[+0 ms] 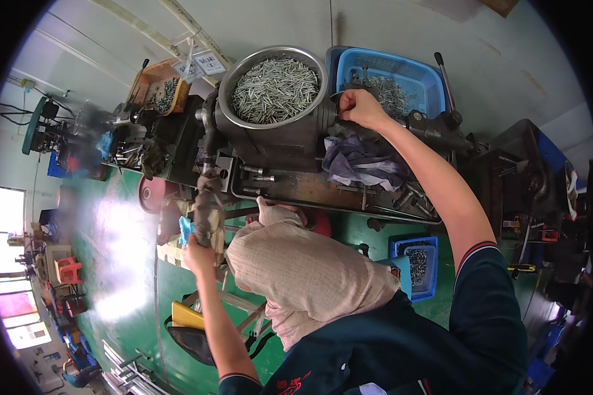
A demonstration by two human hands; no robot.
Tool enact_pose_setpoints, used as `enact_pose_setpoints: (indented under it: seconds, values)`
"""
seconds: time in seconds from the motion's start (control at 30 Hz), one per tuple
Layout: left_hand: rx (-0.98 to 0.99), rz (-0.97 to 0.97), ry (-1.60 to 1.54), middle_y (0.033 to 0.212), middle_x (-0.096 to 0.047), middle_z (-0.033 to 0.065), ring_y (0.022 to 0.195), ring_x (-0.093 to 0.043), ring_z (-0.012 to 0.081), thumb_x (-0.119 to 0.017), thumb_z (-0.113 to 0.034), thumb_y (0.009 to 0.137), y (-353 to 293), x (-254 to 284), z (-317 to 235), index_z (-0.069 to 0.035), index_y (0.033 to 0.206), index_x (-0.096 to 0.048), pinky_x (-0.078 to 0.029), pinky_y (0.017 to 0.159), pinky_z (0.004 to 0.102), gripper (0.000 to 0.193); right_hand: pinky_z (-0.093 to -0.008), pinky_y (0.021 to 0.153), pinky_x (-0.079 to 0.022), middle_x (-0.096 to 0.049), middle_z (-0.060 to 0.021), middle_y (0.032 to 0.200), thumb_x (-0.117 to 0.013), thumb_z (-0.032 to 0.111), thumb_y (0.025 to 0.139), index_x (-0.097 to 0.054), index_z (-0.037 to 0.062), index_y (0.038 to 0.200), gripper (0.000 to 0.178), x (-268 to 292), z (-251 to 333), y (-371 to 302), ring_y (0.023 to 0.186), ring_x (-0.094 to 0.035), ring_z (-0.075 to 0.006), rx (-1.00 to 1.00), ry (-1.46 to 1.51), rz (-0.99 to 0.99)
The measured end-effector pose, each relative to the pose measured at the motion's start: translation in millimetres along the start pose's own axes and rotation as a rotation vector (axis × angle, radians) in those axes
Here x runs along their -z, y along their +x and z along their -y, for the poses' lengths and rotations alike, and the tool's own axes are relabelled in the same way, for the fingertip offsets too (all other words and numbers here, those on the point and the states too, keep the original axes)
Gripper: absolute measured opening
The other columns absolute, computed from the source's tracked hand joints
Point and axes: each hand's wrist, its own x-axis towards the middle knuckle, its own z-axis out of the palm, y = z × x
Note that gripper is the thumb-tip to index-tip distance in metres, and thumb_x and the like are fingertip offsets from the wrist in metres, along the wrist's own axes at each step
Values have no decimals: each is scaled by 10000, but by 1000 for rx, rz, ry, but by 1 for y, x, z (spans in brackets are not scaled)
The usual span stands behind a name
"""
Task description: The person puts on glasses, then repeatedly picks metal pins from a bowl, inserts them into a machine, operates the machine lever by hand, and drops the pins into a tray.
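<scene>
My left hand [199, 255] is closed around the lower end of a long dark machine lever [208, 197], which hangs down from the left side of the machine. A bit of blue wrapping [186, 230] shows beside those fingers. Over at the machine's right side, my right hand [362, 109] has its fingers pinched together close to the dark machine head [325, 117]; whatever is between the fingertips is hidden. A large round metal bowl [225, 99] full of short silvery metal pins [275, 91] sits on top of the machine, between my hands.
Behind my right hand stands a blue plastic basket [435, 84] with more metal pieces. A crumpled dark cloth [362, 161] lies on the metal tray [310, 192]. A blue bin [433, 273] stands on the green floor, and a wooden box [153, 76] is at the left.
</scene>
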Motion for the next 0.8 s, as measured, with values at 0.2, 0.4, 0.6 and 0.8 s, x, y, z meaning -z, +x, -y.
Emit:
enact_pose_setpoints:
  seconds: [0.2, 0.4, 0.6, 0.8]
  values:
    - [-177, -56, 1, 686, -583, 190, 659, -561, 382, -561, -107, 647, 46, -5, 42, -73, 810, -556, -436, 579, 459, 166, -263, 613, -420, -559, -30, 656, -640, 35, 574, -541, 26, 686, 150, 0, 1, -1, 635, -534, -140, 22, 13, -2]
    - [-170, 1, 50, 689, -578, 218, 677, -562, 391, -544, -137, 692, 72, -10, 67, -68, 881, -572, -443, 590, 452, 203, -312, 644, -452, -617, -82, 709, -664, 137, 588, -601, 44, 700, 158, 14, 8, 6, 686, -593, -212, 69, -117, 24]
    - [-217, 0, 54, 728, -589, 212, 713, -566, 382, -553, -213, 726, 71, -12, 67, -54, 900, -573, -444, 649, 436, 237, -463, 803, -388, -620, -69, 850, -589, 284, 696, -638, 136, 774, 174, 105, -4, 18, 951, -532, -256, -164, -820, -135]
    - [-209, 21, 64, 717, -589, 208, 709, -564, 386, -547, -240, 741, 72, -13, 66, -54, 896, -575, -444, 634, 434, 244, -491, 875, -337, -526, -55, 1092, -456, 372, 815, -605, 113, 894, 310, 209, -82, -48, 1153, -387, -233, -226, -1158, -419]
